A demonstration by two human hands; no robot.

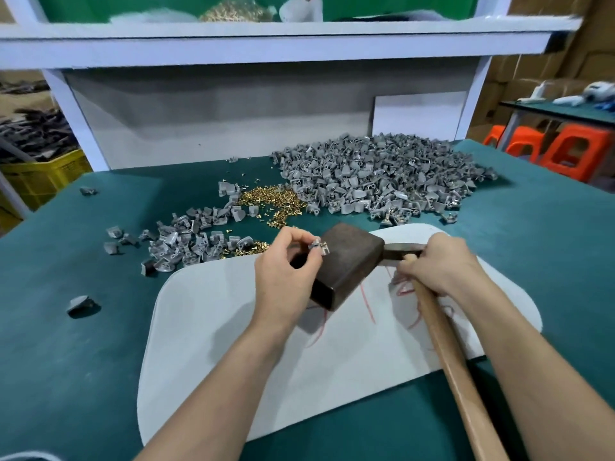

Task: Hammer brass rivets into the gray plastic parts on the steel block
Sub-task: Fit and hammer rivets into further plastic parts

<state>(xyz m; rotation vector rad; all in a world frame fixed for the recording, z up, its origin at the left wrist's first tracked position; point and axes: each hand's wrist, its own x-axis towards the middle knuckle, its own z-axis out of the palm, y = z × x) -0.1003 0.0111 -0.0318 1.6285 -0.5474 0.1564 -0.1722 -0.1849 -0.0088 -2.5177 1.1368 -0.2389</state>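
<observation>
A dark rusty steel block [349, 261] rests on a white mat [216, 327]. My left hand [286, 277] pinches a small gray plastic part [317, 245] at the block's near left top edge, with brass showing in it. My right hand [436, 264] grips a hammer by its wooden handle [452, 361] close to the head; the head [399, 251] lies just right of the block. Loose brass rivets [273, 201] lie behind the block.
A big heap of gray plastic parts [382, 178] covers the green table [66, 311] at the back right, a smaller heap [186, 241] sits to the left. Stray parts [80, 304] lie near left. A white shelf frame [73, 118] stands behind. Orange stools [572, 154] are far right.
</observation>
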